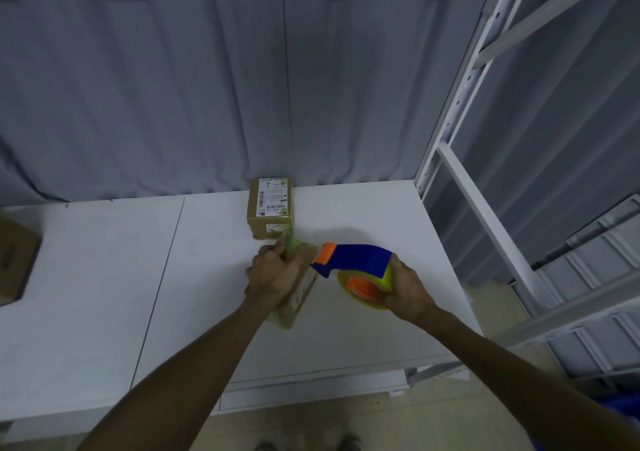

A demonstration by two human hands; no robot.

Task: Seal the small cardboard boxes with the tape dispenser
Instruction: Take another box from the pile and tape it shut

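Left hand: the left hand (275, 270) lies flat on top of the near box (294, 294), fingers pressed down and curled over its far end. I think it holds the box so it will not slide while the tape goes on.

Right hand: the right hand (407, 289) is wrapped tight around the tape dispenser (356, 270), with the fingers around the yellow-green roll.

Tape dispenser: its orange front tip points at the right side of the near box and seems to just touch it. It is tipped down toward the box, likely to lay or cut tape there.

Near box: it sits in the middle of the worktop (104, 294), turned a bit crooked. Shiny greenish tape shows on its near end and its far end.

Far box: the far box (272, 206) stands at the back edge of the worktop, close to the grey curtain (173, 86), with its label up. It is just behind the near box. I cannot tell if they touch.

Big box: a bigger brown box (15, 263) sits at the left edge, well apart from the hands.

Open room: the worktop is bare to the left and toward the front edge. On the right, the edge and the white rack post (450, 111) are near the dispenser, so a pull that way has less room.
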